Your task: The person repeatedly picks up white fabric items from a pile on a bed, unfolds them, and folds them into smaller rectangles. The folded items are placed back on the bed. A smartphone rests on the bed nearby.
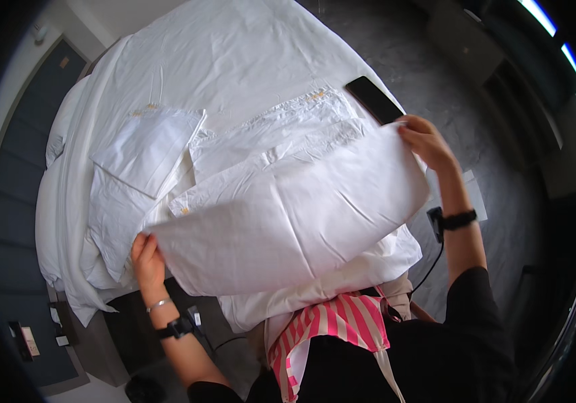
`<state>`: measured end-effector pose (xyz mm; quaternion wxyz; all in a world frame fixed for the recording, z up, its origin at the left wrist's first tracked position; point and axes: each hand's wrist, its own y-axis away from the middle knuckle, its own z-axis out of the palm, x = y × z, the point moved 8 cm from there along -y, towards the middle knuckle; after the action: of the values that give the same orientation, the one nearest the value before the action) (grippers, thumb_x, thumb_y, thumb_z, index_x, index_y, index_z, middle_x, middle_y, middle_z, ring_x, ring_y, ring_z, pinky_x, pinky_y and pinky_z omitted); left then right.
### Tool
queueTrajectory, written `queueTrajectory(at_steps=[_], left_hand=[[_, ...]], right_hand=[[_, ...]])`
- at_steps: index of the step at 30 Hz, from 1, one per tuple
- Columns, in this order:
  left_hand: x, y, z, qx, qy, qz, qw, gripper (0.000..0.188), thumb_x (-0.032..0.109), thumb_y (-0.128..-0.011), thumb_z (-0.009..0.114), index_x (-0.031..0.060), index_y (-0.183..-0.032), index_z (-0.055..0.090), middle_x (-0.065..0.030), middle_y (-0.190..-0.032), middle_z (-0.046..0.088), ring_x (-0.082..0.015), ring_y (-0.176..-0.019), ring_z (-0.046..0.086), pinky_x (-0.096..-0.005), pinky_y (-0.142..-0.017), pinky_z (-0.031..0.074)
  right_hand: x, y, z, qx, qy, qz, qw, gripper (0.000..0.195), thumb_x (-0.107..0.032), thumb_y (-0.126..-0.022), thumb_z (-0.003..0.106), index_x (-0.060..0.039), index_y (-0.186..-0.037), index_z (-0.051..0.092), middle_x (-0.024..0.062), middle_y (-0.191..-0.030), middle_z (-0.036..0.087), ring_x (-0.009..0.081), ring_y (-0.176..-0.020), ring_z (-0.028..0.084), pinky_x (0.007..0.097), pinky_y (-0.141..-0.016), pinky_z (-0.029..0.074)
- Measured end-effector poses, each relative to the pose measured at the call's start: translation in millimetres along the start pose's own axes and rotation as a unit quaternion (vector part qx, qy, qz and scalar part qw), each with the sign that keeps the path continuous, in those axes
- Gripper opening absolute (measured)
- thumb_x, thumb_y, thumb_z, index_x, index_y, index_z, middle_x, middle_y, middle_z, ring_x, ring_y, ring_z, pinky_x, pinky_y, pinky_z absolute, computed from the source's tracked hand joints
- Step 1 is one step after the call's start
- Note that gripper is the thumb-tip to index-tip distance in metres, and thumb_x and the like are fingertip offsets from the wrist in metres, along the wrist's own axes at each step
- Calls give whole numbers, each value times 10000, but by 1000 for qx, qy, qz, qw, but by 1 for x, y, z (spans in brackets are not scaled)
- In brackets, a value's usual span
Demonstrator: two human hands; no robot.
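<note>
A white cloth, perhaps a pillowcase, stretches between both hands above the near side of the bed. My left hand pinches its left corner. At the upper right corner, my right hand grips the fabric close to a black smartphone lying on the bed. Beneath and behind the held cloth lie more white linens with small yellow marks along their edges. A folded white cloth rests to the left on other crumpled linen. The held cloth hides part of the pile below it.
The white-sheeted bed reaches away from me, with white pillows along its left end. A dark nightstand stands at lower left. Grey floor runs along the right. A black cable hangs from my right wrist device.
</note>
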<state>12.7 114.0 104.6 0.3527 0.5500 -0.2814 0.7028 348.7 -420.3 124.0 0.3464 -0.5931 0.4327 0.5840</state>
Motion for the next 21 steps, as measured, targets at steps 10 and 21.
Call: queueTrajectory(at_steps=[10, 21], left_hand=[[-93, -60, -25, 155, -154, -40, 975, 113, 78, -883, 583, -8, -957, 582, -10, -863, 586, -77, -762, 495, -217, -681, 400], [-100, -65, -14, 106, -259, -107, 954, 143, 182, -884, 588, 41, -895, 608, 21, -773, 568, -75, -650, 484, -235, -578, 390]], right_hand=[[92, -72, -2, 144, 50, 34, 988, 65, -108, -863, 606, -47, -886, 604, -23, -763, 590, 63, -663, 505, 249, -548, 412], [113, -85, 1, 74, -22, 67, 995, 159, -195, -818, 703, -83, -918, 650, -17, -798, 634, 69, -679, 577, 236, -574, 462]])
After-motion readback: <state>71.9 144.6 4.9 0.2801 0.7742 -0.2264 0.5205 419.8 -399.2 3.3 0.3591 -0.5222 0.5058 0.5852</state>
